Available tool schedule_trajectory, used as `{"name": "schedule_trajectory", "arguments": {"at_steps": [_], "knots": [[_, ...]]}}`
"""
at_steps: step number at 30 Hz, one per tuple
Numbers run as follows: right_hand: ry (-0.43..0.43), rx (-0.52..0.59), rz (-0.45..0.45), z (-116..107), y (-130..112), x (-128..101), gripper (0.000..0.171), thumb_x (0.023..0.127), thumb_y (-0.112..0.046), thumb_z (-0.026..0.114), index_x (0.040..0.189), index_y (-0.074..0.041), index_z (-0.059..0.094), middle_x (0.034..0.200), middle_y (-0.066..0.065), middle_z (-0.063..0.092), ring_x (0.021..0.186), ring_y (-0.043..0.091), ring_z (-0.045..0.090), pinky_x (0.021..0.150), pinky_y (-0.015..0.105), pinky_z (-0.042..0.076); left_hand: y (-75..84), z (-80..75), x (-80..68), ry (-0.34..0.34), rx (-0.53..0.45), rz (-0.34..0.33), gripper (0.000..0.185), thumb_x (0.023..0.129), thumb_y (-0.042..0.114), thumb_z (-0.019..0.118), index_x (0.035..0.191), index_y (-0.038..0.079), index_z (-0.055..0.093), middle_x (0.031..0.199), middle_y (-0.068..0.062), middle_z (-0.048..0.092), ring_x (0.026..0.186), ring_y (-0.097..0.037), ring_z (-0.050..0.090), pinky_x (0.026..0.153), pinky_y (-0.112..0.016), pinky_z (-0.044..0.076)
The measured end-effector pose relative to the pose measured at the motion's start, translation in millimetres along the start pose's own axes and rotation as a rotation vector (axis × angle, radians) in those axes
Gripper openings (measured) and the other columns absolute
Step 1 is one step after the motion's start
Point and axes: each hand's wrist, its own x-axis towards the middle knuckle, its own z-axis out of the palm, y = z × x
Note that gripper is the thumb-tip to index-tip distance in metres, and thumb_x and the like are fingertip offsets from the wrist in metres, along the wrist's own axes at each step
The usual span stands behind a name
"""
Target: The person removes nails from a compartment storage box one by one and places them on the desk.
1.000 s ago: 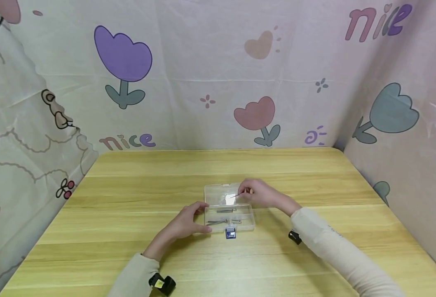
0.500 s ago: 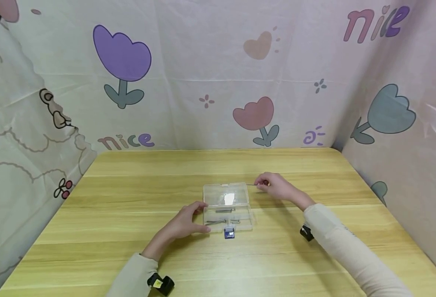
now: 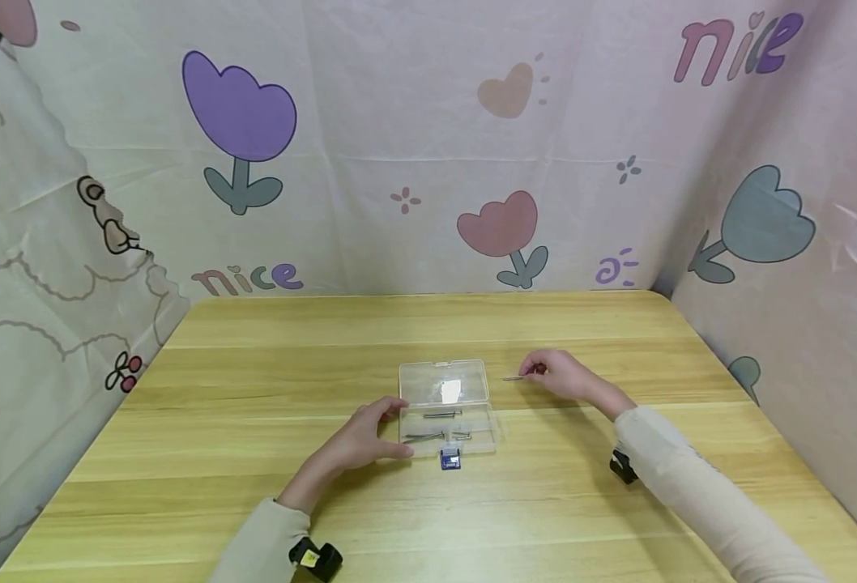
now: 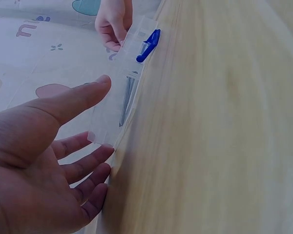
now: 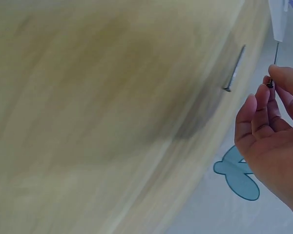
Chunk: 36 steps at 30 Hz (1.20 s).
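The left hand [image 3: 359,437], thumb and fingers apart, touches the clear box [image 3: 478,419]; the right hand [image 3: 561,375] pinches a nail [image 5: 277,52].

glare on lid [image 3: 443,383], soft shadows on table [image 3: 253,364], wrist views dimmer

WORKSPACE LAYOUT

Box [image 3: 479,420] on table [image 3: 290,348]: lid [image 3: 419,382] behind, latch [image 3: 450,461] in front. Fasteners [image 3: 441,415] occupy rear, front-left and front-right compartments. Left hand [image 3: 364,435]: at box's left side. Right of box: loose fastener [image 5: 236,68] on table; right hand [image 3: 563,375].
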Motion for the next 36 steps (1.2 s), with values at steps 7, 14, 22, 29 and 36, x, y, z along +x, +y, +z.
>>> {"name": "schedule_trajectory", "arguments": {"at_steps": [7, 14, 22, 29, 36], "knots": [[0.016, -0.017, -0.030, 5, 11, -7, 0.003, 0.085, 0.001, 0.069, 0.088, 0.000, 0.069, 0.083, 0.005, 0.066, 0.078, 0.015, 0.057, 0.073, 0.032, 0.048, 0.0, -0.6, 0.3, -0.008, 0.000, 0.009, 0.069, 0.073, 0.019, 0.086, 0.131, 0.004, 0.053, 0.124, -0.012, 0.054, 0.114, -0.031, 0.048, 0.099, -0.052, 0.038], [0.028, 0.017, 0.002, 11, 15, -12, 0.004, 0.086, 0.000, 0.069, 0.089, -0.002, 0.071, 0.086, 0.005, 0.067, 0.078, 0.014, 0.056, 0.071, 0.030, 0.048, 0.4, -0.9, -0.8, -0.007, -0.008, 0.008, 0.068, 0.072, 0.019, 0.086, 0.131, 0.005, 0.053, 0.124, -0.012, 0.055, 0.114, -0.031, 0.048, 0.099, -0.051, 0.038], [0.053, 0.119, 0.074, 15, 18, -14, 0.006, 0.087, 0.001, 0.068, 0.090, -0.001, 0.072, 0.088, 0.005, 0.068, 0.077, 0.015, 0.054, 0.069, 0.028, 0.046, -0.8, -0.9, -1.9, -0.013, -0.003, 0.022, 0.069, 0.073, 0.021, 0.086, 0.131, 0.004, 0.053, 0.123, -0.011, 0.055, 0.114, -0.031, 0.048, 0.098, -0.052, 0.038], [0.067, 0.114, 0.091, 18, 21, -12, 0.006, 0.086, 0.001, 0.068, 0.091, 0.000, 0.072, 0.084, 0.004, 0.067, 0.073, 0.015, 0.052, 0.064, 0.026, 0.044, -2.0, -0.8, -1.1, -0.012, 0.000, 0.021, 0.069, 0.073, 0.022, 0.086, 0.132, 0.005, 0.053, 0.124, -0.011, 0.055, 0.115, -0.031, 0.048, 0.098, -0.052, 0.038], [0.080, 0.078, 0.082, 21, 21, -11, 0.006, 0.086, 0.001, 0.068, 0.091, 0.000, 0.072, 0.084, 0.004, 0.067, 0.073, 0.014, 0.052, 0.064, 0.027, 0.045, -3.7, 0.3, -0.1, -0.009, -0.001, 0.025, 0.070, 0.072, 0.021, 0.086, 0.131, 0.005, 0.053, 0.125, -0.011, 0.054, 0.115, -0.031, 0.048, 0.098, -0.052, 0.039]]}}
